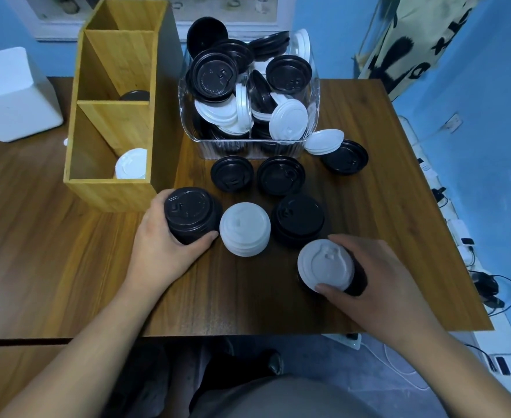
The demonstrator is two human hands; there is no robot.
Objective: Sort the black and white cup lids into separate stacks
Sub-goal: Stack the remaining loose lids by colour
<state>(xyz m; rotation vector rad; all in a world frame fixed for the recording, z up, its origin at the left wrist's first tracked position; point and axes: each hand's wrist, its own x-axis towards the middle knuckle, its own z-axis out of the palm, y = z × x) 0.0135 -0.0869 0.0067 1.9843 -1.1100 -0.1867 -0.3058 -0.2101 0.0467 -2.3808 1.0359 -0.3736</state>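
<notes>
The person's left hand (163, 245) is wrapped around a short stack of black lids (190, 212), fingers behind it and thumb curled in at the front. The stack stands at the near corner of the wooden organizer (112, 191), its axis tipped slightly so the top lid faces up and towards the person.

The right hand (378, 276) grips a mixed stack (326, 268) near the table's front edge, a white lid on top of black ones. This stack leans well over. Its axis runs from the palm out to the left, and the white top faces up and left. The thumb presses on its lower rim.

Between the hands, a white lid stack (245, 229) and a second black stack (298, 220) stand upright on the wooden table (248, 297), just beside each other. Behind them lie three single black lids, and a white lid (323, 141) leans on the rightmost. The clear bin (224, 149) is heaped with lids of both colours. The organizer's nearest compartment holds a white lid (131, 164) and its middle one a black lid (134, 95).
</notes>
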